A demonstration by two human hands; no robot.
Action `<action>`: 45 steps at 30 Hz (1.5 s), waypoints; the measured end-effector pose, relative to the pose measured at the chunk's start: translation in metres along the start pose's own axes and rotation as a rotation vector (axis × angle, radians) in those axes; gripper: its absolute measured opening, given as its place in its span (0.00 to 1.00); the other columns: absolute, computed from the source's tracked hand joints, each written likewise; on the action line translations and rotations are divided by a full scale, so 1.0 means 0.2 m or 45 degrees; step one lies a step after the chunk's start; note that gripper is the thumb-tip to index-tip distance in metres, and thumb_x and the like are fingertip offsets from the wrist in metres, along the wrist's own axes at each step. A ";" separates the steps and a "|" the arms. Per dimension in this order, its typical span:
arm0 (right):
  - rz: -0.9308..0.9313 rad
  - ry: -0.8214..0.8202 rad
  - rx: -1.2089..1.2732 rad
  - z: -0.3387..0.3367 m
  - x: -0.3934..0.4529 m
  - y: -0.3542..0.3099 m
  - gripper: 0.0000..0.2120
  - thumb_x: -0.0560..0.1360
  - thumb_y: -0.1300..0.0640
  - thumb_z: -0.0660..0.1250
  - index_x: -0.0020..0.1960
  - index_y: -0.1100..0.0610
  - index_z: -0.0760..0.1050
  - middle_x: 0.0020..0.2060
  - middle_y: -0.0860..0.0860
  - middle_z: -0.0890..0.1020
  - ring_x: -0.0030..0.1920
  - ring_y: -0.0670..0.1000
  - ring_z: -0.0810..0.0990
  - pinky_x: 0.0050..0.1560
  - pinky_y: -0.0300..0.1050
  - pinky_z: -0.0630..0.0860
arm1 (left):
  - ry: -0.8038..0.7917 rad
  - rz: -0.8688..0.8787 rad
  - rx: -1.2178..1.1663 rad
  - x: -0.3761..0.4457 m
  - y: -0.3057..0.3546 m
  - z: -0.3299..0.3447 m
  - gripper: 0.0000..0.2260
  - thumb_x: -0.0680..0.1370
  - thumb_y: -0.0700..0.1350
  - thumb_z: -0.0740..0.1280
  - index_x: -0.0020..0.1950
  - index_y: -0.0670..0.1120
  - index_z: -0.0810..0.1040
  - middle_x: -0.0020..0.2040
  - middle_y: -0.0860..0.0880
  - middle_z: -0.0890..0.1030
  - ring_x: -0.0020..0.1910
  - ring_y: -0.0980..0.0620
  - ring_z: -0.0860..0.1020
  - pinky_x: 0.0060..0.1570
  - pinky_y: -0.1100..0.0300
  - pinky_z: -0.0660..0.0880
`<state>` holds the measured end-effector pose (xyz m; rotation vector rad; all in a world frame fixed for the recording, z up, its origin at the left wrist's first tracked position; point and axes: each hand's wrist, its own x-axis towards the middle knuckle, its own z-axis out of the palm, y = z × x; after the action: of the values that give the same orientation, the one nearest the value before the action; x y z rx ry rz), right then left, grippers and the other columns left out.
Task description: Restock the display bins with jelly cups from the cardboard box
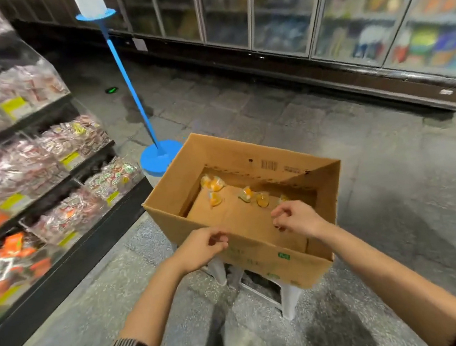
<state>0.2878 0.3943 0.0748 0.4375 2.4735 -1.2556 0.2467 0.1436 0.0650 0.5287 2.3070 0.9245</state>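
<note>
We are hovering both empty, loosely curled hands, left hand point(205, 247) and right hand point(298, 218), over the cardboard box point(260, 258); the jelly cups point(262, 199) look light, slippery, best pinched at rims.

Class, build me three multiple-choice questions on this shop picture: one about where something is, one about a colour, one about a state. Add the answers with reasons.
1. The box rests on:
A) a white stool
B) the floor
C) a shelf

2. The jelly cups in the box look:
A) green
B) orange
C) purple

3. The box is:
A) taped shut
B) heaped to the brim
C) open, nearly empty

Answers:
1 A, the white stool legs show under it.
2 B, orange filling shows in each.
3 C, a few cups lie on its bare bottom.
</note>
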 end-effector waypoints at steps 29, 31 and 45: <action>0.166 -0.059 -0.427 1.03 2.37 0.15 0.31 0.72 0.62 0.70 0.73 0.58 0.62 0.67 0.56 0.70 0.66 0.55 0.71 0.63 0.42 0.69 | 0.042 -0.572 -0.853 1.66 -1.14 -0.43 0.30 0.74 0.40 0.72 0.72 0.50 0.63 0.60 0.56 0.71 0.61 0.59 0.69 0.64 0.59 0.65; 0.122 -0.093 -0.406 1.09 2.48 0.20 0.31 0.75 0.58 0.69 0.73 0.58 0.60 0.68 0.57 0.69 0.68 0.55 0.69 0.67 0.44 0.67 | 0.048 -0.652 -0.898 1.68 -1.15 -0.42 0.33 0.72 0.39 0.73 0.72 0.52 0.62 0.62 0.56 0.71 0.64 0.57 0.69 0.66 0.56 0.65; 0.107 -0.223 -0.344 1.16 2.39 0.33 0.21 0.80 0.63 0.60 0.72 0.62 0.63 0.68 0.59 0.69 0.55 0.51 0.76 0.50 0.34 0.74 | 0.097 -0.690 -0.837 1.69 -1.20 -0.38 0.37 0.69 0.37 0.75 0.73 0.47 0.63 0.71 0.48 0.69 0.63 0.57 0.69 0.55 0.61 0.66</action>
<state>-0.0780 0.2996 -0.3048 0.3408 2.4015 -0.8707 -0.0891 0.1298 -0.1899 -0.3915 1.8835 1.3263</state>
